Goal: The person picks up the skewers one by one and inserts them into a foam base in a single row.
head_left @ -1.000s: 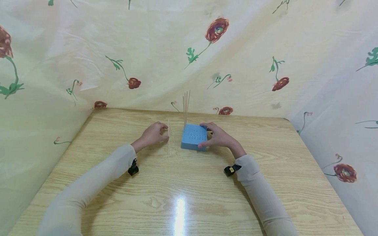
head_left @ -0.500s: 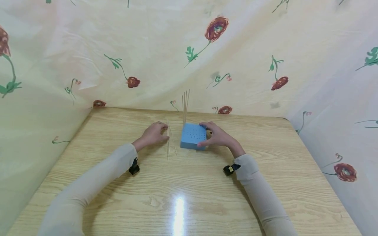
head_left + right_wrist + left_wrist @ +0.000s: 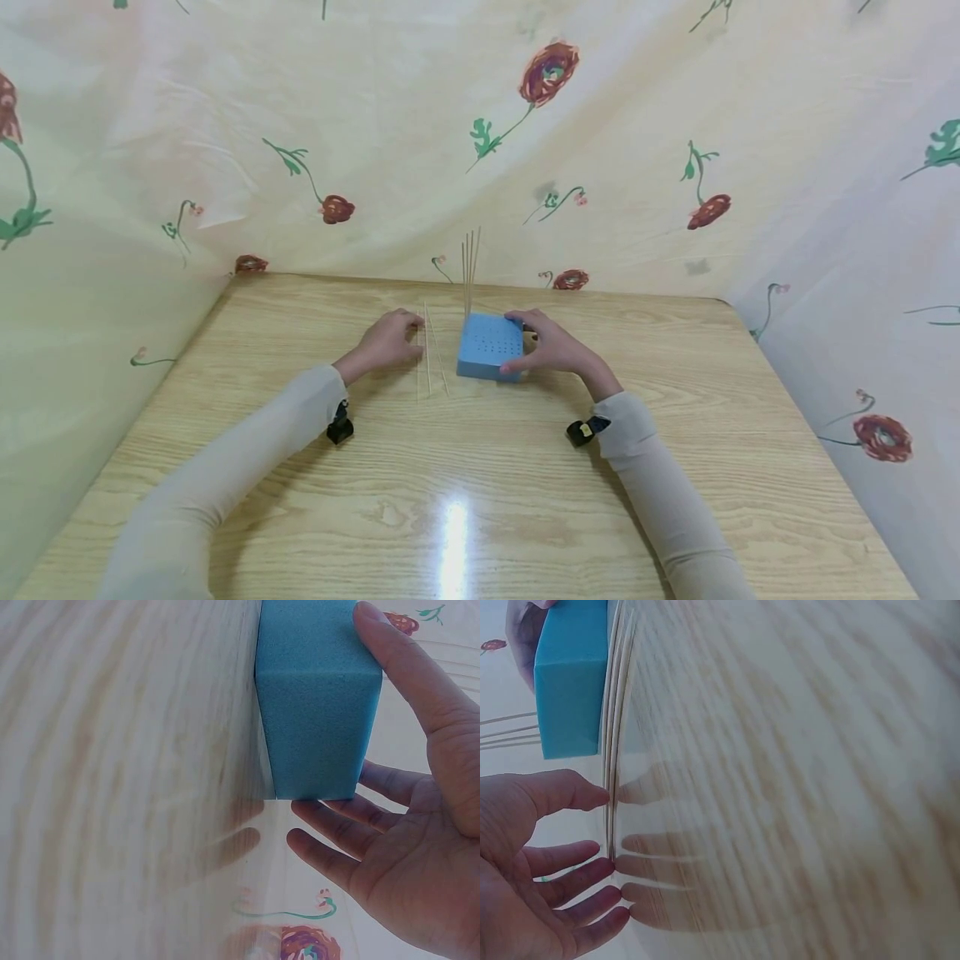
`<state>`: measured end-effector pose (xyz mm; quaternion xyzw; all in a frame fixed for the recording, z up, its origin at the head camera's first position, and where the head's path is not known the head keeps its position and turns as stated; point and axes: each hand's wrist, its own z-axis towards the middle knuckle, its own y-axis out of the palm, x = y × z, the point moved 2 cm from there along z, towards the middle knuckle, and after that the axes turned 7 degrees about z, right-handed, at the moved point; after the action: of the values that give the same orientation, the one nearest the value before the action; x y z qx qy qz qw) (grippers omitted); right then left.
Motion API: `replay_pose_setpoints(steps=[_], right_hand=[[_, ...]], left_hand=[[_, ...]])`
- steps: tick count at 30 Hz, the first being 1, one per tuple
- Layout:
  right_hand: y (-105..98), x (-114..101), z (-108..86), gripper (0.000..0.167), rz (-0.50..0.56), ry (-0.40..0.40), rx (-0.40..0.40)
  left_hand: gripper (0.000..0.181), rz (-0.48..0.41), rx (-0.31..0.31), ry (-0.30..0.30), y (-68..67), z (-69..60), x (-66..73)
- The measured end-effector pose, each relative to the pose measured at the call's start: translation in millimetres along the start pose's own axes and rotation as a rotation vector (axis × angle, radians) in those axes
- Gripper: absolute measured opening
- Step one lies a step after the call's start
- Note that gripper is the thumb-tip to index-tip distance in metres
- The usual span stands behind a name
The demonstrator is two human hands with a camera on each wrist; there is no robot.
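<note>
A light blue foam block [image 3: 487,368] with rows of small holes in its top stands on the table. My right hand [image 3: 557,346] holds it at its right end, thumb at the near corner and fingers at the far side. Several thin wooden sticks [image 3: 468,279] stand upright at the block's far left corner. Left of the block lie three more thin sticks [image 3: 428,367] on the tabletop. My left hand [image 3: 387,340] is beside them, its thumb and fingertips spread along the leftmost stick and touching it. In the left wrist view these fingers [image 3: 577,883] are fairly straight.
The wood-grain table [image 3: 480,450] reaches back to a cream curtain [image 3: 405,125] printed with red flowers, which also hangs at both sides. A bright light reflection [image 3: 453,550] shows on the near tabletop. Each wrist carries a small black camera [image 3: 340,429].
The leftmost lying stick has shifted a little left, apart from the stick beside it, along with my left fingertips. My right hand and the foam block stay in place.
</note>
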<state>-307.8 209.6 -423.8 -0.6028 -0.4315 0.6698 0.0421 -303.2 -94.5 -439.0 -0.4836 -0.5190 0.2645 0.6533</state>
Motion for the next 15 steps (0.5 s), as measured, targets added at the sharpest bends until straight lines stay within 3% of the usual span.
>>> replay_pose_setpoints(steps=[7, 15], right_hand=[[-0.2, 0.1, -0.1, 0.101, -0.001, 0.001, 0.002], [-0.1, -0.2, -0.7, 0.101, 0.002, 0.007, 0.0]], left_hand=[[0.052, -0.007, 0.001, -0.053, -1.0, 1.6, -7.0], [0.045, -0.076, -0.004, -0.094, -6.9, -2.1, -9.7]])
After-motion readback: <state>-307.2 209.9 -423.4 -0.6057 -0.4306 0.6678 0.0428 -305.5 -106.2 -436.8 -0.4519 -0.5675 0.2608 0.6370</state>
